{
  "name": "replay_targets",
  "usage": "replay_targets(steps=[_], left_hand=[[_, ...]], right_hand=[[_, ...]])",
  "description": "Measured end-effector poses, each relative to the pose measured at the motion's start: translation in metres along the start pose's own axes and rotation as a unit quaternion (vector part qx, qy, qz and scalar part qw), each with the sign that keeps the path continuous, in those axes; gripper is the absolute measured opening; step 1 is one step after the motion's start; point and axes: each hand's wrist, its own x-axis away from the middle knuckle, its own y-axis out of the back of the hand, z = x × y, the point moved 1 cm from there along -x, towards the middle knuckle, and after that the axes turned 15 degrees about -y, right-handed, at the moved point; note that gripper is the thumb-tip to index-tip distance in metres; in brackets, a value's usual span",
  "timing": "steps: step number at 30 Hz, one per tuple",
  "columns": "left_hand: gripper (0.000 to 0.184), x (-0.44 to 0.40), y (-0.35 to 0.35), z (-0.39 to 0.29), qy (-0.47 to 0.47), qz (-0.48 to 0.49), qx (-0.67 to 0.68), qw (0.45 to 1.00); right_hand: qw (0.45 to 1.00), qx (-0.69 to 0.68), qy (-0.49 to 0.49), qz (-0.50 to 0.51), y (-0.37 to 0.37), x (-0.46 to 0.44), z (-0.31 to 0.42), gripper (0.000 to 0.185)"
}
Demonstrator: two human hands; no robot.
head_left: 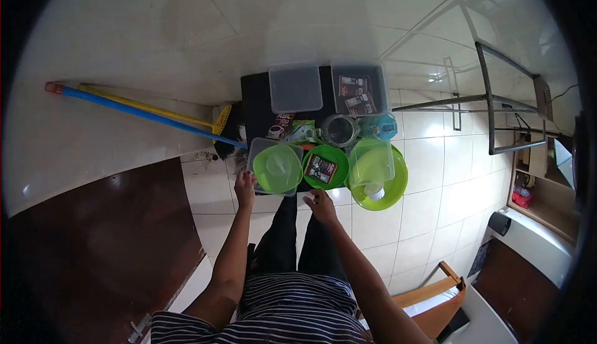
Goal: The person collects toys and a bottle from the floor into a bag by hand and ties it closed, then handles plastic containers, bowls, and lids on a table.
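My left hand (245, 186) is at the near left corner of a clear plastic container (256, 151), fingers loosely bent and slightly apart; whether it touches the rim I cannot tell. Over that container lies a round light-green lid or plate (277, 168). My right hand (320, 204) is just below a green bowl (341, 176), thumb apart from the bent fingers, nothing visible in it. Inside the bowl lies a dark printed sachet pack (321, 168). To the right, a large lime-green basin (400, 179) holds a clear box (373, 157) and a white-capped item (374, 190).
On the black table (255, 98) are a clear lid (296, 89), a container (385, 92) with sachets, a coffee pack (280, 125), a green pouch (302, 130), a glass jug (339, 130) and a blue container (379, 126). A blue-handled stick (149, 117) and yellow broom (221, 123) lean left; a metal frame (488, 98) stands right.
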Motion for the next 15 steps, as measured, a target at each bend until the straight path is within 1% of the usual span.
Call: replay_targets(steps=[1,2,3,4,5,7,8,10,11,13,14,15], left_hand=[[0.03,0.003,0.002,-0.019,0.005,0.041,0.137,0.99],[0.03,0.005,0.006,-0.023,0.001,0.044,0.138,0.989],[0.03,0.008,0.011,-0.026,-0.011,0.094,0.141,0.985],[0.03,0.011,0.014,-0.03,-0.023,0.144,0.143,0.979],[0.03,0.014,0.016,-0.035,-0.028,0.15,0.144,0.978],[0.028,0.017,0.015,-0.043,0.013,0.207,0.188,0.96],[0.028,0.01,0.012,-0.046,0.009,0.214,0.189,0.958],[0.027,-0.002,0.009,-0.052,-0.045,0.25,0.179,0.951],[0.027,-0.009,0.004,-0.054,-0.047,0.254,0.178,0.95],[0.026,-0.031,-0.012,-0.075,-0.008,0.135,0.137,0.981],[0.026,-0.042,-0.02,-0.073,-0.01,0.137,0.136,0.981],[0.024,-0.053,-0.027,-0.062,-0.058,0.096,0.138,0.984]], right_hand=[[1.0,-0.003,0.001,-0.004,-0.003,0.001,-0.001,0.042],[0.998,-0.056,0.041,0.004,-0.006,0.002,0.0,0.044],[0.991,-0.108,0.081,0.01,-0.008,0.004,0.002,0.047],[0.984,-0.166,0.06,0.023,-0.008,0.008,0.006,0.041],[0.983,-0.17,0.062,0.016,-0.004,0.011,0.008,0.041],[0.979,-0.173,0.042,0.095,0.005,0.016,0.007,0.024],[0.979,-0.178,0.042,0.088,0.01,0.019,0.006,0.024],[0.965,-0.247,0.009,0.087,0.018,0.026,0.0,0.016],[0.964,-0.251,0.009,0.084,0.024,0.03,-0.003,0.016],[0.97,-0.238,-0.008,0.046,0.045,0.042,-0.006,0.014],[0.986,-0.166,0.002,0.013,0.057,0.048,-0.008,0.012],[0.985,-0.169,0.001,0.012,0.061,0.049,-0.016,0.012]])
